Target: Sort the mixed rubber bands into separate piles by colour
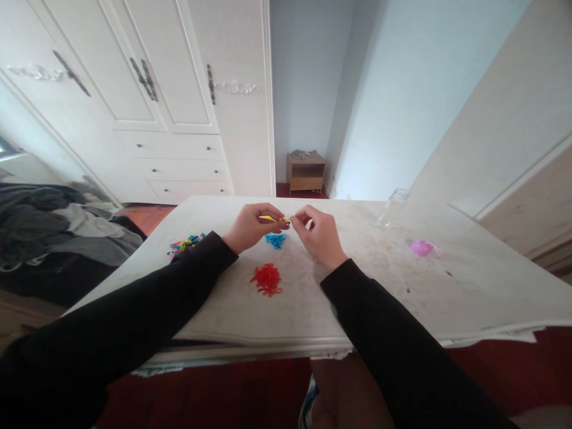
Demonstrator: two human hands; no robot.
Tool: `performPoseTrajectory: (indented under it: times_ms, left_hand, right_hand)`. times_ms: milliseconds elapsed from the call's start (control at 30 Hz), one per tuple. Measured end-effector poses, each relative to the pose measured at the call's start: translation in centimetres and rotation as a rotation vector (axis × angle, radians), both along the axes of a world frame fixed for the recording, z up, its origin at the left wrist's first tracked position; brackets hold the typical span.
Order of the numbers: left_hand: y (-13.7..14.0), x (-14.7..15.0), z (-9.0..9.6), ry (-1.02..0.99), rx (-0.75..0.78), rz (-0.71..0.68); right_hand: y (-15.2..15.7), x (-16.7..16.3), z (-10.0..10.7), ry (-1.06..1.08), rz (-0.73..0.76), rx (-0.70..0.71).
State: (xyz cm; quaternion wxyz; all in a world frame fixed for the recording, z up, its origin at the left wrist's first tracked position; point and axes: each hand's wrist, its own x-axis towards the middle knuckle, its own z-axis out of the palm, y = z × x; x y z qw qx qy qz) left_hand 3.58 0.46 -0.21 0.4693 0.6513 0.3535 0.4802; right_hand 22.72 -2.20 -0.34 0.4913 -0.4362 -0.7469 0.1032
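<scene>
My left hand (256,225) is closed, with a yellow rubber band (268,218) showing between its thumb and fingers. A small dark bit shows at those fingertips, too small to name. Thumb and forefinger of my right hand (318,233) pinch at the end of the yellow band, almost touching the left fingertips. Just below the hands lies a small pile of blue rubber bands (276,240). Closer to me is a loose heap of red rubber bands (267,280). By my left sleeve, a pile of mixed-colour bands (190,243) is partly hidden.
The white table (308,310) carries a clear glass jar (394,208) at the back right and a pink pouch-like object (421,248) nearer the right. Dark and grey clothes (89,232) are heaped left of the table. Behind stand a white wardrobe (179,143) and a small wooden cabinet (306,173).
</scene>
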Motion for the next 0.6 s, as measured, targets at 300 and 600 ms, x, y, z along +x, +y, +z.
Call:
performPoseTrajectory:
  times_ms: [300,600]
  left_hand:
    - [0.0,0.2,-0.1,0.007,0.012,-0.001]
    - [0.8,-0.4,-0.4,0.032,0.056,0.054]
  right_hand:
    - [0.5,0.4,0.1,-0.005,0.059,-0.012]
    - [3.3,6.1,0.4,0.148,-0.172,-0.015]
